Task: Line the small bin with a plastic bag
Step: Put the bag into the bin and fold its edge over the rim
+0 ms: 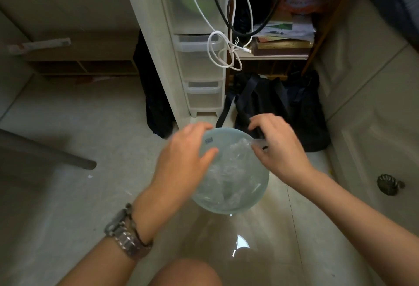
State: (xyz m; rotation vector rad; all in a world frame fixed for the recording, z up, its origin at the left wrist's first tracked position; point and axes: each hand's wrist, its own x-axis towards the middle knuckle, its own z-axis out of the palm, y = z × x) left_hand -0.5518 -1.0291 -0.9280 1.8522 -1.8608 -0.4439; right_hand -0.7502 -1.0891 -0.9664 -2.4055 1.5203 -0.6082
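Note:
A small round pale blue-green bin (260, 195) stands on the tiled floor in front of me, seen from above. A clear plastic bag (229, 172) lies crumpled inside it, and part of its edge reaches the far right rim. My left hand (186, 159) rests over the bin's left rim with the fingers on the bag edge at the far rim and the thumb inside. My right hand (278, 147) pinches the bag's edge at the right rim, pulling it outward. A small label (208, 140) shows on the inner far wall.
A white plastic drawer unit (201, 70) with hanging white and black cables stands just behind the bin. A black bag (283, 109) lies on the floor to its right. A cabinet door with a round knob (388, 185) is at right. A grey leg (56, 154) crosses at left.

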